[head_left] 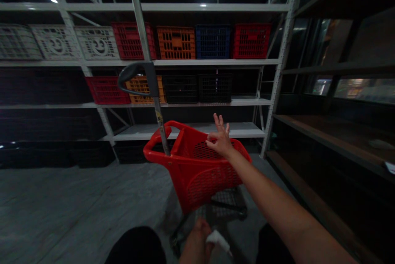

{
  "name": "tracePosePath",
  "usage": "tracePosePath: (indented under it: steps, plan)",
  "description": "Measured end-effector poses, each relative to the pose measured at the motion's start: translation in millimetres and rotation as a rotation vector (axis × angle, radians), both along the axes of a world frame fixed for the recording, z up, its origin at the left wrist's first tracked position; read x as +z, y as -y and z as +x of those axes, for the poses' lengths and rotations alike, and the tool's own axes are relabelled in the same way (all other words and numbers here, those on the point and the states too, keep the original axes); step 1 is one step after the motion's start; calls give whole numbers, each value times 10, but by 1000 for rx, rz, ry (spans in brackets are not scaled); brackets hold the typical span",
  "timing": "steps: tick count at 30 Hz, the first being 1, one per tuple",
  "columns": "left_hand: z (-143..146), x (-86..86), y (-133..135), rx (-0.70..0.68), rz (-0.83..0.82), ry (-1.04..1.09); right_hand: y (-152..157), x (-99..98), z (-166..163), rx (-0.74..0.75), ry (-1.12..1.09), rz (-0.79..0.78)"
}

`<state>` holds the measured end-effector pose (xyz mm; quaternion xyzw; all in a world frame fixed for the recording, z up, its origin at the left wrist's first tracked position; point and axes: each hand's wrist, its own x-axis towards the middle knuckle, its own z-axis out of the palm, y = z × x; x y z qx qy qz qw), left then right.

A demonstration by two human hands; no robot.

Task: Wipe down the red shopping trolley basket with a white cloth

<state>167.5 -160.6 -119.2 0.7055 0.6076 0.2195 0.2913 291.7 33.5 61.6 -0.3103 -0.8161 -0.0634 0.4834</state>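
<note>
Apparently gesturing with empty right hand [222, 142] toward red cart [200, 181], curling thumb and index into a ring, spreading other fingers. Clasping white object [217, 240] in left hand [199, 236], low in front. Probably calls for relaxing ring, keeping clasp.

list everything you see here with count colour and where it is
shopping cart: 1, red, centre
pole: 1, grey with dark handle, at the cart's handle end
metal rack: 1, whitish, behind cart
red crates: 3, two upper level, one middle
orange crates: 2, one upper, one middle
blue crate: 1, upper
pale crates: 3, whitish, upper left
black crates: 2 clear, middle; darker ones left too dim to count
side shelving: 1, brown boards, right
floor: 1, grey, below
white object: 1, in left hand
left hand: 1, bare, bottom centre
right hand: 1, bare, before cart basket
</note>
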Motion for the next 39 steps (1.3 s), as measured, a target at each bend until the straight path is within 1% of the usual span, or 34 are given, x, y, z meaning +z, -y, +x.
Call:
tracePosePath:
  steps: [3,5,6,7,8,10,12,13,14,15,16,18,20,22,24,25,26,27,28,29,30,31,32,33,35,37,39]
  plan:
    - [-21,-19,-16,42,-41,194,13,-66,1,41,-22,-59]
    - [-58,-23,-43,58,-65,396,45,-191,1,133,-49,-165]
    - [-82,-13,-62,63,-75,507,78,-281,4,210,-72,-250]
    - [-108,7,-83,78,-84,616,127,-388,10,307,-105,-364]
    - [-137,39,-105,101,-101,716,193,-507,19,416,-158,-512]
    - [-197,132,-153,170,-134,878,382,-760,46,660,-303,-901]
    - [-259,246,-209,239,-113,954,626,-990,68,890,-441,-1286]
    - [-287,302,-240,265,-74,949,754,-1084,67,985,-486,-1426]
    - [-312,353,-273,283,-21,918,876,-1163,54,1058,-514,-1518]
    - [-333,394,-306,294,35,870,987,-1227,27,1099,-537,-1564]
    - [-350,423,-338,300,79,815,1082,-1281,-15,1106,-572,-1578]
    - [-375,441,-392,307,120,713,1210,-1374,-126,1068,-668,-1578]
    - [-413,414,-431,315,121,653,1254,-1471,-229,1005,-814,-1571]
    - [-500,387,-463,332,145,609,1219,-1570,-264,945,-962,-1604]
    - [-661,424,-501,363,229,544,1109,-1630,-198,839,-1089,-1630]
    - [-770,484,-526,386,298,488,1027,-1631,-131,761,-1143,-1600]
    - [-895,573,-558,413,385,418,928,-1606,-47,660,-1188,-1524]
    - [-1029,690,-600,440,490,334,817,-1558,44,534,-1212,-1397]
    - [-1169,828,-653,445,611,235,697,-1492,132,390,-1194,-1224]
    - [-1306,975,-720,453,747,134,574,-1418,211,249,-1108,-1034]
    - [-1437,1121,-802,450,861,20,453,-1347,271,116,-963,-848]
    - [-1556,1252,-896,456,945,-105,340,-1293,309,-1,-771,-691]
    - [-1661,1358,-1000,457,980,-231,238,-1266,324,-93,-555,-577]
    - [-1751,1434,-1109,446,955,-361,152,-1272,320,-157,-342,-504]
    - [-1883,1488,-1316,415,856,-553,27,-1377,268,-242,-9,-447]
    - [-1962,1446,-1474,334,774,-645,-37,-1551,183,-271,177,-417]
    - [-1999,1374,-1567,288,756,-683,-55,-1696,52,-273,233,-376]
